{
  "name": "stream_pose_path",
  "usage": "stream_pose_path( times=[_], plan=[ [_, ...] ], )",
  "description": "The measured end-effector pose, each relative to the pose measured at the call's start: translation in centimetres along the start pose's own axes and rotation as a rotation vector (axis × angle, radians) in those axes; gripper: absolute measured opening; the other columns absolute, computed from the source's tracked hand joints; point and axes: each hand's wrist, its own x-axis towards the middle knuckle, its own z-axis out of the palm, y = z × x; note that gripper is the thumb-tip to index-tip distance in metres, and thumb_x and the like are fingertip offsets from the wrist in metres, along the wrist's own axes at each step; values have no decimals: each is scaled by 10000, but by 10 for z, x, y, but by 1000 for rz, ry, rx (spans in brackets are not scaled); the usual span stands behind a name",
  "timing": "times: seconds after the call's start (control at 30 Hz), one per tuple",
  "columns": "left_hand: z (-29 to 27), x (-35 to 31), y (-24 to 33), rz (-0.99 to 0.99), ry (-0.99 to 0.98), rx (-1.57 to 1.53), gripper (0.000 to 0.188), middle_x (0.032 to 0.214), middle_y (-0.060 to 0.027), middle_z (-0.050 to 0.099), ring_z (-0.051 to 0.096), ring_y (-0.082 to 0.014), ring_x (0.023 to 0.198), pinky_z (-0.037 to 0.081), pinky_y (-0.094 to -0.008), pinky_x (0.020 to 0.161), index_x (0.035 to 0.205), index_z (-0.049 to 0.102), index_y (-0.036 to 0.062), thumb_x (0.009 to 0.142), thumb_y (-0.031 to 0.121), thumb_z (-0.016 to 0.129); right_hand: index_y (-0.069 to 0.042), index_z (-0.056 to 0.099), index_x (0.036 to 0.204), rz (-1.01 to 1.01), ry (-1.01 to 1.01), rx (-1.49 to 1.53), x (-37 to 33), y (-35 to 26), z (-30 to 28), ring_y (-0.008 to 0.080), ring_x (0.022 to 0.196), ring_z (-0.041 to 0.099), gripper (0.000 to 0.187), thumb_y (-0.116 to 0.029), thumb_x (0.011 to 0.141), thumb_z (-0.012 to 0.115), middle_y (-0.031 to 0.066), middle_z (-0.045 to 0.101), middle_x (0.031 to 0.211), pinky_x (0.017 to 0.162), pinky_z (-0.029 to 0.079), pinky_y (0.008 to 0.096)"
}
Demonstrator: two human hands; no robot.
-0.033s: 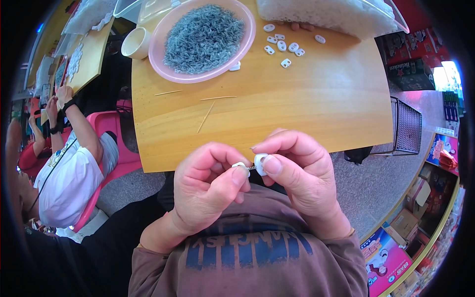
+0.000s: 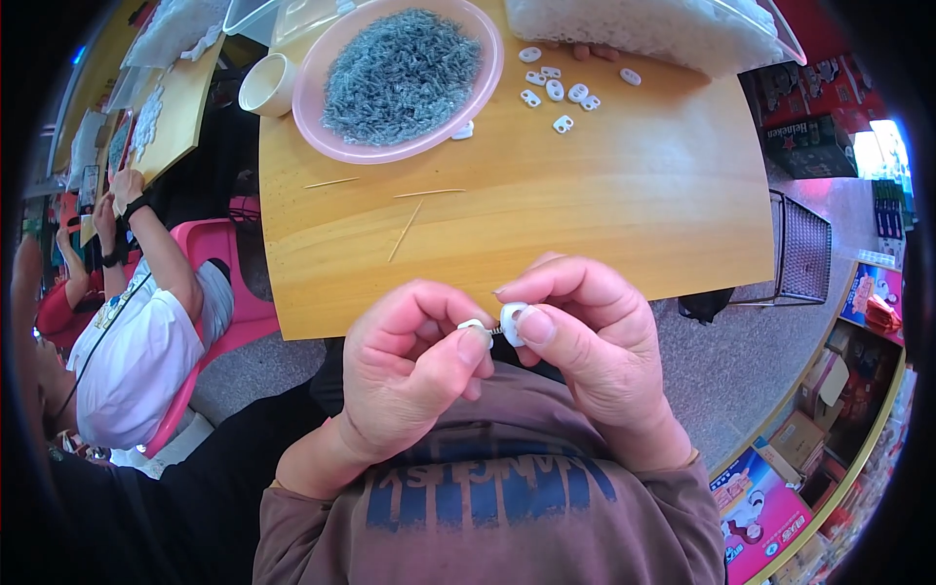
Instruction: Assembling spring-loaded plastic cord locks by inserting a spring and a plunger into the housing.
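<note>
Close in front of my body, just off the near table edge, both hands are closed in pinches. My left hand (image 2: 405, 380) grips a small white plastic cord-lock piece (image 2: 471, 324) between thumb and fingertips. My right hand (image 2: 604, 346) pinches a white oval cord-lock body (image 2: 511, 327), its thumb lying over part of it. Bridging the two pieces is a tiny metal spring (image 2: 495, 331). It touches both, but how far its ends go in is hidden. Several white two-hole cord-lock pieces (image 2: 555, 90) lie scattered at the far right of the table.
A pink basin (image 2: 304, 107) heaped with small springs (image 2: 402, 76) stands at the far side, beside a cream cup (image 2: 268, 85). Three toothpicks (image 2: 406, 231) lie on the wooden table (image 2: 624, 205). A bin of white pieces (image 2: 643, 34) stands far right; a person (image 2: 146, 341) sits at left.
</note>
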Motion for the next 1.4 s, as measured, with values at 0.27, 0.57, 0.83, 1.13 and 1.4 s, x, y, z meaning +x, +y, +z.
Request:
stream_pose_path(
  times=[0.27, 0.57, 0.83, 1.13, 1.4],
  plan=[
    [1, 1, -1, -3, 10, 19, 89, 719, -43, 554, 501, -41, 582, 423, -157, 511, 894, 504, -13, 817, 30, 511, 11, 565, 912, -26, -2, -43, 0, 1, -2, 59, 650, 483, 136, -55, 794, 570, 41, 523, 814, 578, 395, 165],
    [0, 1, 0, -21, 4, 57, 84, 724, -38, 557, 500, -36, 590, 421, -154, 510, 889, 506, -14, 820, 33, 511, 17, 577, 913, -162, 3, -224, 2, 10, -7, 65, 645, 487, 131, -21, 787, 571, 47, 524, 801, 571, 395, 172],
    [0, 2, 2, -23, 4, 51, 87, 738, -44, 561, 508, -42, 613, 438, -162, 528, 896, 502, -20, 827, 33, 503, 19, 576, 919, -75, -16, -107, 2, 5, -4, 63, 638, 486, 137, -55, 804, 565, 47, 526, 804, 567, 391, 171],
    [1, 2, 3, -19, 4, 46, 89, 748, -53, 565, 517, -48, 618, 447, -164, 531, 902, 503, -23, 829, 28, 504, 25, 572, 933, -16, -28, -12, 1, 4, -3, 74, 651, 493, 149, -68, 820, 546, 57, 530, 809, 583, 408, 183],
    [3, 2, 3, -15, 4, 52, 87, 751, -56, 569, 527, -52, 626, 451, -163, 529, 898, 509, -23, 822, 17, 519, 36, 570, 932, -15, -19, -30, 0, 5, -3, 87, 648, 500, 156, -80, 844, 513, 65, 532, 798, 575, 419, 193]
  ],
)
